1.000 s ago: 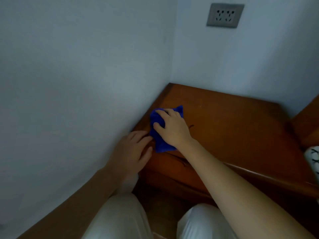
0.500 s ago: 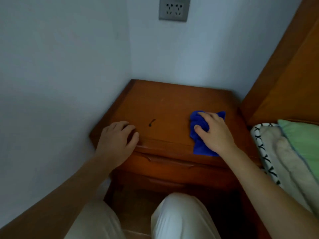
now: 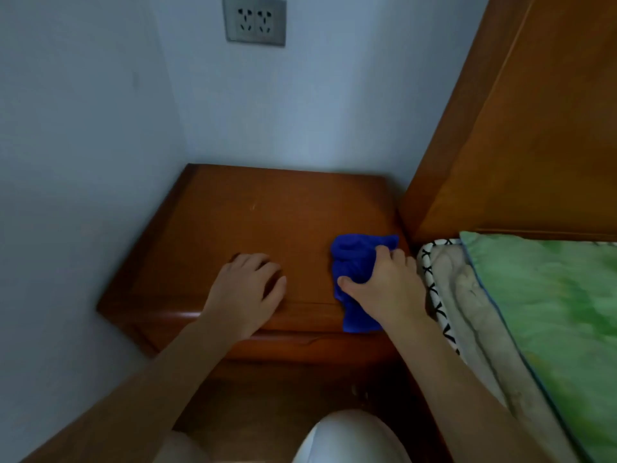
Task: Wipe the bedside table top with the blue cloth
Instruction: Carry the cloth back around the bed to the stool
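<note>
The brown wooden bedside table fills the corner between two white walls. A crumpled blue cloth lies at the top's front right corner, its lower end hanging over the front edge. My right hand presses on the cloth, thumb and fingers curled around its folds. My left hand rests flat near the front edge, fingers apart and holding nothing, a hand's width left of the cloth.
A wooden headboard rises right of the table. The bed with a green cover and a patterned blanket edge lies beside my right hand. A wall socket sits above. My knee in white trousers is below.
My right hand has slid the cloth from the table's left side to its right front corner. My left hand has moved right along the front edge. The view has turned toward the bed.
</note>
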A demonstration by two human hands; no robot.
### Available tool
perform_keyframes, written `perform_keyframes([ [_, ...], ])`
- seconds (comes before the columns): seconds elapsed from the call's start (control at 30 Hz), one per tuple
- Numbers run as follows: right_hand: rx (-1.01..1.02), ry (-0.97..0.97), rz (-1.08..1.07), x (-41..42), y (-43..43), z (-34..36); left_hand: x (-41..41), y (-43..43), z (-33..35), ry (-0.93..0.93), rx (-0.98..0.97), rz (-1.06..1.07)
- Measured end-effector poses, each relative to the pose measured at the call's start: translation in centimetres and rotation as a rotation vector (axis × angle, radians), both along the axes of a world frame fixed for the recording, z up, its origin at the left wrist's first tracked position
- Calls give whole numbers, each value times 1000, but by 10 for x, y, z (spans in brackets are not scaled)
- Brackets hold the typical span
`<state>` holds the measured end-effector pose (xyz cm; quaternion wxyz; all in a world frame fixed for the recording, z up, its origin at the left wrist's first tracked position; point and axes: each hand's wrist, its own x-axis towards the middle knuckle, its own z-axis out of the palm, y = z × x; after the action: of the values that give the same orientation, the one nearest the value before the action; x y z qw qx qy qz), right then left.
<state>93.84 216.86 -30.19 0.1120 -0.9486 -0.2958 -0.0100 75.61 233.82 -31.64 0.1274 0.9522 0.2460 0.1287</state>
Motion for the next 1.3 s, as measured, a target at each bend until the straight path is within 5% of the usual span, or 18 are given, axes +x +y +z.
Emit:
perform_keyframes([
  [0.27,131,502,121,-22,-16,57,-16,-16,77,70,-360,-25],
  [0.43,315,616,74,-25,-39,146,-14,-28,165,-20,-430,-21],
  [0.67,394,552,41,-4,-74,313,29,-62,325,-256,-448,-134],
  [0.93,484,382,7,27,-142,491,71,-124,495,-154,-341,-425],
  [1.3,644,291,-47,1,-233,565,76,-194,579,-231,-203,-645],
])
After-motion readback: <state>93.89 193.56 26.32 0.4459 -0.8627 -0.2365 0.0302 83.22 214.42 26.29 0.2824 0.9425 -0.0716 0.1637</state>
